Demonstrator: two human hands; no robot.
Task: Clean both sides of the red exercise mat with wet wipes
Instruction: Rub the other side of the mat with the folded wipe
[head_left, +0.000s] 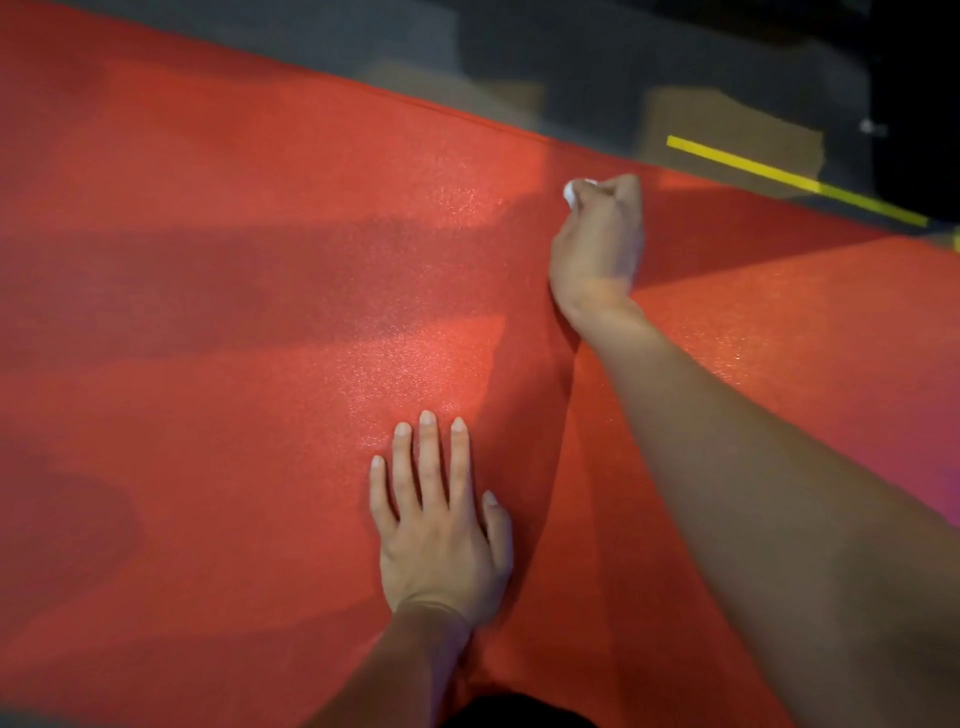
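the red exercise mat (218, 322) lies flat on the dark floor (597, 57) in front of me, filling most of my view, its grainy surface glinting where light falls on it. its far edge runs slantwise, close to a yellow stripe on the floor. the wet wipe (571, 193) is a small white wad bunched in my right hand (597, 244), down on the mat near that far edge.

No readable text, label, brand, number or sign appears on anything in view.
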